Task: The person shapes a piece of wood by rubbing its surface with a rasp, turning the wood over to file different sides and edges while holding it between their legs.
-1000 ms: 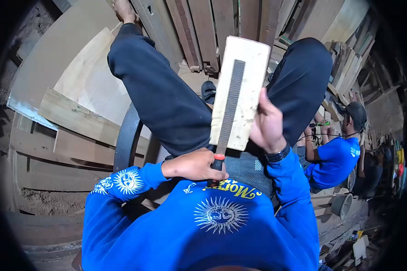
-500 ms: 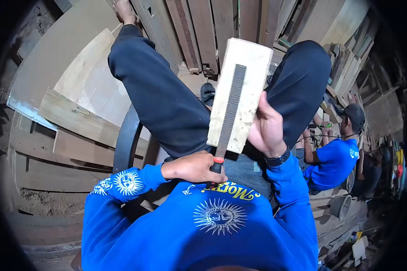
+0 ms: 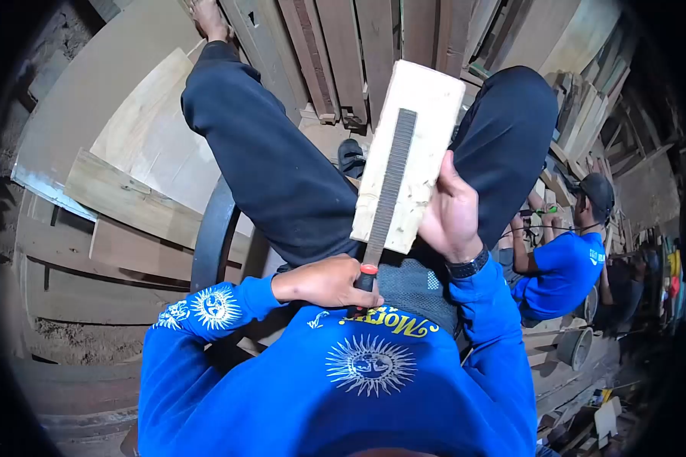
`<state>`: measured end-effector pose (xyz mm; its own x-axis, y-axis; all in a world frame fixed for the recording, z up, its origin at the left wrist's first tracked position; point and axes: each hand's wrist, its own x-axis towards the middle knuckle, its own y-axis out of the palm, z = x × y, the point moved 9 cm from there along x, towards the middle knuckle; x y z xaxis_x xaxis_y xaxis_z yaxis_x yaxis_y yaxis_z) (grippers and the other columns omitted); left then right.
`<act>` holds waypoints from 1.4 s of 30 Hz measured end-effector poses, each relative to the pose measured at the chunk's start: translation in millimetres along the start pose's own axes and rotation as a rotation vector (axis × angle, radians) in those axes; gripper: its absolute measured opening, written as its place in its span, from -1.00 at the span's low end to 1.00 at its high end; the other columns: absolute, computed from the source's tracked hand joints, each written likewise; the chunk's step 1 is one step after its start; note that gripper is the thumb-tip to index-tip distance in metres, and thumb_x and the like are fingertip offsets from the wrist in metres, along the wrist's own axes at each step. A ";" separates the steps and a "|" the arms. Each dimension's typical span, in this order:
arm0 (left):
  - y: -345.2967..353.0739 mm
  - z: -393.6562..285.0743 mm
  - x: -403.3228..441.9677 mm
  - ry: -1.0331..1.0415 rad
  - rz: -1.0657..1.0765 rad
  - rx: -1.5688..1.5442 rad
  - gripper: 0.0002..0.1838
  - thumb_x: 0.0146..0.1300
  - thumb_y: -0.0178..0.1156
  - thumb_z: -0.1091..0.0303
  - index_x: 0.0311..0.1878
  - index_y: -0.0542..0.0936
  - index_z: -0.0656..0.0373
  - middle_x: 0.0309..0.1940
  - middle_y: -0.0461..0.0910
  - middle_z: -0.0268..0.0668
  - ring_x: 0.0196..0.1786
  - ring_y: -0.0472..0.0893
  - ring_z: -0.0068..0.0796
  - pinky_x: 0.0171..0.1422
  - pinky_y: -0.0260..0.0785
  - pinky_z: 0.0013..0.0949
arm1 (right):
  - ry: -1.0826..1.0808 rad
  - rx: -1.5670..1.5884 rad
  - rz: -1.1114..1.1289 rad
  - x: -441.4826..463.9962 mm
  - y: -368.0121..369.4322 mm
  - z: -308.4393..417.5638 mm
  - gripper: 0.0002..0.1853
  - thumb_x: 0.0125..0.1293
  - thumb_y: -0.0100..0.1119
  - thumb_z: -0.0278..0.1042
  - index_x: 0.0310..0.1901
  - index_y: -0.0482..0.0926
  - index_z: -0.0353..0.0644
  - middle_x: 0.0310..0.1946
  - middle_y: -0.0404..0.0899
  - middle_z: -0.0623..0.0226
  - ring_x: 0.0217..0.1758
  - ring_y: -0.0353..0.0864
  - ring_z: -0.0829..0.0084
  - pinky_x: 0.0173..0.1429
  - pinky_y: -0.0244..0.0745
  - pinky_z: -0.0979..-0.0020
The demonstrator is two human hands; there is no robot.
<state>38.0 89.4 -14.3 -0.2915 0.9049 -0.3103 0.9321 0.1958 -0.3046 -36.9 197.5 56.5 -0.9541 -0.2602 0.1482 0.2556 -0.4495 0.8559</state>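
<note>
My left hand [image 3: 326,280], near my waist, is closed around the red and black handle of a flat file [image 3: 394,183]. The file's ridged grey blade points up and away from my body. Behind the blade is a pale wooden block [image 3: 436,95], longer than it is wide, with rough marks on its lower part. My right hand [image 3: 456,217] grips the block by its right edge, the thumb on the near face and the other fingers mostly hidden behind it. The blade appears to lie along the block's face.
Curved wooden panels [image 3: 156,152] lean at the left beside a dark curved piece [image 3: 212,236]. Planks [image 3: 362,46] stand beyond my knees. At the right sits another person in a blue shirt [image 3: 564,270], holding something green, near a bucket [image 3: 575,349] and stacked wood scraps.
The wooden block has shifted slightly up and to the right, tilting a little, with my right hand on it. The file and my left hand stay almost in place.
</note>
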 end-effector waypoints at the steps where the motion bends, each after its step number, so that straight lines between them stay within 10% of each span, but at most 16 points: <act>1: 1.4 2.2 0.2 -0.003 0.004 0.003 -0.70 0.33 0.26 0.13 -0.15 0.72 0.21 -0.41 0.71 -0.21 -0.33 0.70 -0.40 -0.17 0.47 -0.38 | 0.062 -0.029 -0.008 0.2 -3.2 -10.6 -0.41 0.60 -0.32 0.03 0.42 0.22 -0.27 0.34 0.39 0.10 0.38 0.42 0.18 0.47 0.29 0.12; 11: 0.8 7.5 1.3 -0.021 -0.029 0.053 -0.47 0.32 0.20 -0.13 -0.30 0.73 0.25 -0.51 0.69 -0.16 -0.40 0.68 -0.20 -0.16 0.48 -0.27 | -0.072 0.053 0.037 -0.8 4.0 15.5 -0.44 0.61 -0.33 -0.01 0.43 0.24 -0.22 0.38 0.37 0.11 0.42 0.37 0.12 0.51 0.20 0.05; 21: 0.2 10.4 2.3 0.051 -0.055 0.048 -0.64 0.37 0.22 0.06 -0.14 0.70 0.21 -0.36 0.70 -0.17 -0.26 0.70 -0.34 -0.09 0.47 -0.35 | 0.147 0.005 -0.013 0.7 -6.1 -33.1 -0.44 0.61 -0.35 0.02 0.38 0.27 -0.24 0.30 0.43 0.12 0.33 0.46 0.22 0.44 0.33 0.17; 28: -0.8 15.7 4.0 -0.007 -0.079 0.105 -0.26 0.29 0.18 -0.24 -0.56 0.61 0.42 -0.74 0.46 -0.03 -0.65 0.50 -0.15 -0.40 0.35 -0.14 | -0.114 0.029 0.000 1.1 0.7 18.7 -0.43 0.61 -0.35 0.01 0.42 0.25 -0.24 0.36 0.39 0.09 0.40 0.39 0.12 0.48 0.25 0.06; 37: -1.5 10.4 -0.5 -0.039 -0.049 -0.012 -0.53 0.33 0.21 -0.09 -0.13 0.72 0.19 -0.30 0.67 -0.05 -0.18 0.67 -0.12 -0.02 0.43 -0.20 | 0.111 -0.026 -0.012 1.9 -6.3 -29.6 -0.43 0.61 -0.36 0.02 0.40 0.25 -0.24 0.31 0.42 0.13 0.33 0.45 0.23 0.44 0.33 0.18; 42: 1.1 15.8 5.4 0.038 -0.094 0.062 -0.20 0.28 0.18 -0.27 -0.57 0.55 0.51 -0.69 0.49 0.09 -0.57 0.55 -0.01 -0.32 0.40 -0.13 | -0.071 0.023 -0.001 1.3 0.6 16.5 -0.43 0.61 -0.34 0.01 0.40 0.28 -0.25 0.34 0.41 0.12 0.39 0.41 0.13 0.48 0.24 0.07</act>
<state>34.1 88.6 -30.6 -0.3678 0.8975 -0.2434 0.8854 0.2580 -0.3865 -40.6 211.1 65.4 -0.9632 -0.1981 0.1815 0.2518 -0.4297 0.8672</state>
